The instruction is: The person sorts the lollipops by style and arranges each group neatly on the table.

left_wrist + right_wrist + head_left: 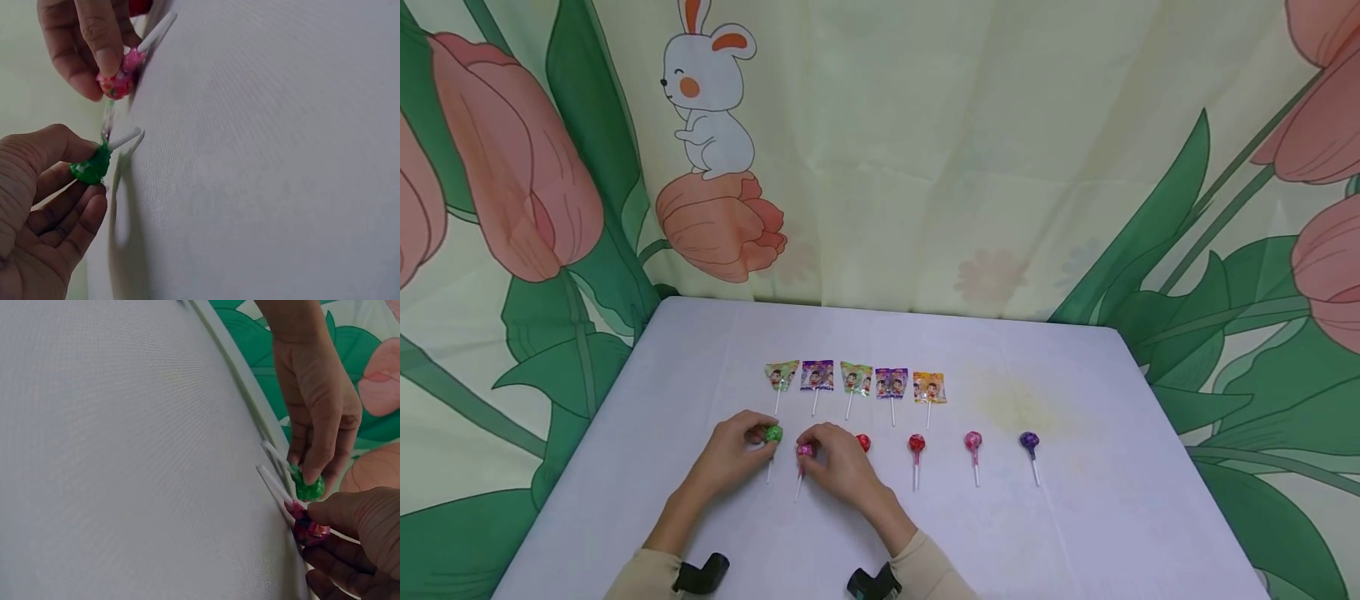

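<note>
Left hand [730, 457]: thumb and fingertips pinched the wrapped head of a green lollipop [773, 433]. Right hand [844, 465], just beside it: similar pinch on a pink lollipop [805, 450]. Both sticks pointed back toward the wearer, low over the bench [1112, 533]; could not tell whether the tips touched it.

Just right of the right hand, partly hidden by it: a red lollipop [864, 442]. Further right: another red lollipop [917, 443], a second pink lollipop [973, 440], a purple lollipop [1030, 440]. Beyond both hands: a row of flat-packeted lollipops, the stick of the leftmost green packet [781, 373] ending close to the left fingers.

Risks, as judged:
- Right knuckles, shifted sideways, could knock the half-hidden red one; its round head would likely roll.
- Left fingers, pushed forward, could nudge the green packet's stick and skew that row.
- Slick wrappers on round heads could turn in a fingertip pinch, swinging the sticks out of line.
- With so narrow a gap, an inward slip could bump the two heads.
</note>
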Available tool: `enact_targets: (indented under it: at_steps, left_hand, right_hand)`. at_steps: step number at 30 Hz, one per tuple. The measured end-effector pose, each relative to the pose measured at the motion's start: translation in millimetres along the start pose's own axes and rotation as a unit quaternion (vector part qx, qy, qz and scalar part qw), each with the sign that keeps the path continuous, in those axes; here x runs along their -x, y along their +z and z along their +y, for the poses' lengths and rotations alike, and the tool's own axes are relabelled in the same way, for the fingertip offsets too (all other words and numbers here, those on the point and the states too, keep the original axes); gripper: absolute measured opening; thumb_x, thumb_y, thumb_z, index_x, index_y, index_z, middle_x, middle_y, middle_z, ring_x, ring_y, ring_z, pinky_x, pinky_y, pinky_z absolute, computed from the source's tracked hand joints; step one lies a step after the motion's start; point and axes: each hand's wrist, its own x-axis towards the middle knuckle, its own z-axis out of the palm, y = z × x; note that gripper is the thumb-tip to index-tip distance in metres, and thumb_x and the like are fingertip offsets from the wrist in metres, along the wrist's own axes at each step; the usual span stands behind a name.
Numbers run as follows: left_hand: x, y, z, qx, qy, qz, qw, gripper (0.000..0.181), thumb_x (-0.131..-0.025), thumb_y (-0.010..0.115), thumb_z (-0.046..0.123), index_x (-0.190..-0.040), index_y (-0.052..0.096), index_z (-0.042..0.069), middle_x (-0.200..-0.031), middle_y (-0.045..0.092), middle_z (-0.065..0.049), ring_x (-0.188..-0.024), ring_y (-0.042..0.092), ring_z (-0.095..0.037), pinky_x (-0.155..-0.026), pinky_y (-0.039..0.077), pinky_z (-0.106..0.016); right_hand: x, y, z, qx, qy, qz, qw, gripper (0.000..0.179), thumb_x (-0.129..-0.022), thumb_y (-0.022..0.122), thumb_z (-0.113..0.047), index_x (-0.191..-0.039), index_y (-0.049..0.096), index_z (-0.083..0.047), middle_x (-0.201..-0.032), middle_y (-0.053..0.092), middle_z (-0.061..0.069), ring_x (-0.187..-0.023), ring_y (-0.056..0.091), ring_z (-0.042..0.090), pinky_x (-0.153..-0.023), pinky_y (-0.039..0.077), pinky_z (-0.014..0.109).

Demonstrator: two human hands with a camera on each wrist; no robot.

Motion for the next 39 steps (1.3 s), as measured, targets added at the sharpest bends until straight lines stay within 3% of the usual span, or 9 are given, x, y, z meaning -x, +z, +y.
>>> enact_targets:
  at_steps: [10, 26, 39]
  left_hand:
    - [-3.2, 2.8, -2.5, 0.022, -0.027, -0.012, 0.9993, 0.025, -0.084, 0.078, 0.001, -0.109, 0.073, -0.001, -0.098, 0.07, -0.006, -0.085, 0.064, -0.015, -0.076, 0.057, -0.028]
    - [-7.2, 5.8, -6.4, 0.049, -0.043, -0.021, 0.9977, 0.025, -0.085, 0.078, 0.001, -0.11, 0.073, -0.001, -0.099, 0.071, -0.007, -0.086, 0.064, -0.016, -0.078, 0.057, -0.029]
    - [-6.0, 4.2, -7.0, 0.053, -0.049, -0.025, 0.9971, 0.026, -0.086, 0.077, 0.002, -0.111, 0.072, -0.001, -0.102, 0.071, -0.007, -0.088, 0.064, -0.016, -0.08, 0.058, -0.03]
  right_hand:
    - [-1.5, -1.0, -0.4, -0.004, -0.009, -0.006, 0.9999, 0.017, -0.094, 0.072, -0.013, -0.111, 0.072, -0.01, -0.102, 0.07, -0.001, -0.09, 0.058, 0.007, -0.083, 0.052, 0.02]
    - [-23.1, -11.9, 6.5, 0.004, 0.005, 0.017, 0.9998, 0.014, -0.094, 0.073, -0.011, -0.107, 0.072, -0.009, -0.1, 0.071, 0.001, -0.091, 0.062, 0.011, -0.086, 0.054, 0.026]
    - [-28.7, -6.7, 8.1, 0.01, 0.007, 0.002, 0.9999, 0.018, -0.095, 0.072, -0.013, -0.112, 0.072, -0.008, -0.105, 0.072, 0.002, -0.095, 0.063, 0.01, -0.088, 0.054, 0.027]
